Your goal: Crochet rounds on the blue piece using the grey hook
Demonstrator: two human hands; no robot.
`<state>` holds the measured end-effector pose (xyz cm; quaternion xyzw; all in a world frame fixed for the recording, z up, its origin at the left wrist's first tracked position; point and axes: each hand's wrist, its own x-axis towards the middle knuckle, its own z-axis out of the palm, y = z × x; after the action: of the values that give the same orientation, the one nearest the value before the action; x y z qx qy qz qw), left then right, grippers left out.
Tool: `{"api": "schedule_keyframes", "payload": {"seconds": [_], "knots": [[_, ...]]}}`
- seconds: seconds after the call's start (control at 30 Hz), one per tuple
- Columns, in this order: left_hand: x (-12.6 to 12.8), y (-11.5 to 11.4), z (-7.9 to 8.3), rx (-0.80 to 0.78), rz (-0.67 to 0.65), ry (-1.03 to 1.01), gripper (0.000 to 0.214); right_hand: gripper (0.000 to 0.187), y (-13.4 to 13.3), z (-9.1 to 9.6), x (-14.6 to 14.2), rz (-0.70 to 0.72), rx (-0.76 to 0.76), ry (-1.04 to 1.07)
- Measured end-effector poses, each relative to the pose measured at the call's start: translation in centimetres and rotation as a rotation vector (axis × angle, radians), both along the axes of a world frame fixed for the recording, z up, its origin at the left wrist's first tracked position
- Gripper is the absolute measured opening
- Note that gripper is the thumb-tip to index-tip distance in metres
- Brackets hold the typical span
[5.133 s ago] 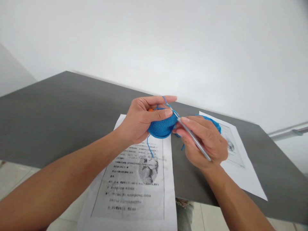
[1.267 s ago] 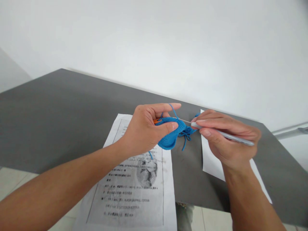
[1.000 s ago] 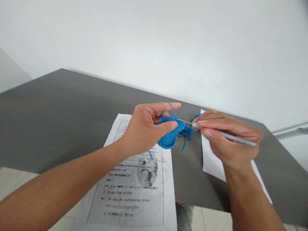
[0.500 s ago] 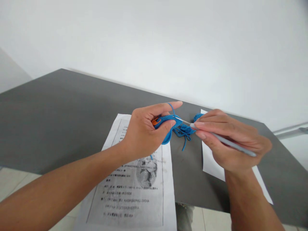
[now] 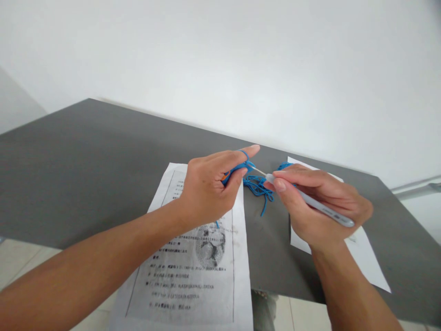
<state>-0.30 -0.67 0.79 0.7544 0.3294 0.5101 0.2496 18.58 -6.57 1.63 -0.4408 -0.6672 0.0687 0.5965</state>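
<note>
My left hand (image 5: pixel 210 184) pinches a piece of blue crochet work (image 5: pixel 234 172), largely hidden by the thumb and fingers. Blue yarn loops over its outstretched index finger. An orange stitch marker (image 5: pixel 225 176) peeks out beside the palm. My right hand (image 5: pixel 320 197) grips a crochet hook (image 5: pixel 320 209) by its pale grey handle, pen-fashion. The hook's thin metal shaft reaches left to the blue work at my left fingertips; its very tip is hidden in the yarn. Between the hands, loose blue yarn (image 5: pixel 260 188) lies tangled on the table.
A printed sheet (image 5: pixel 193 285) with text and a dark oval picture lies under my left hand, overhanging the front edge of the grey table (image 5: pixel 86 174). Another white sheet (image 5: pixel 368 262) is beneath my right forearm. A white wall (image 5: pixel 220 69) rises behind the table.
My right hand has moved left with the hook, whose handle has turned to show lettering. My left hand has tilted, so less of the blue work shows.
</note>
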Motion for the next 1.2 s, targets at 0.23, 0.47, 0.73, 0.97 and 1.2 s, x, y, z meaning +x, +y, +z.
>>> {"api": "schedule_keyframes", "payload": {"seconds": [0.23, 0.47, 0.73, 0.97, 1.2], "knots": [[0.2, 0.3, 0.0, 0.075, 0.055, 0.052, 0.028, 0.044, 0.1, -0.7, -0.8, -0.008, 0.069, -0.098], [0.4, 0.5, -0.2, 0.236, 0.106, 0.006, 0.030, 0.033, 0.2, -1.1, -2.1, -0.081, 0.171, -0.110], [0.4, 0.1, 0.9, -0.330, -0.083, -0.290, 0.036, 0.005, 1.3, -1.2, -1.5, 0.114, -0.102, 0.492], [0.4, 0.3, 0.9, -0.560, -0.288, -0.471, 0.047, 0.013, 1.8, -1.0, -1.4, 0.353, -0.203, 0.651], [0.5, 0.2, 0.8, -0.643, -0.320, -0.525, 0.044, 0.009, 1.5, -1.7, -1.7, 0.223, -0.094, 0.526]]}}
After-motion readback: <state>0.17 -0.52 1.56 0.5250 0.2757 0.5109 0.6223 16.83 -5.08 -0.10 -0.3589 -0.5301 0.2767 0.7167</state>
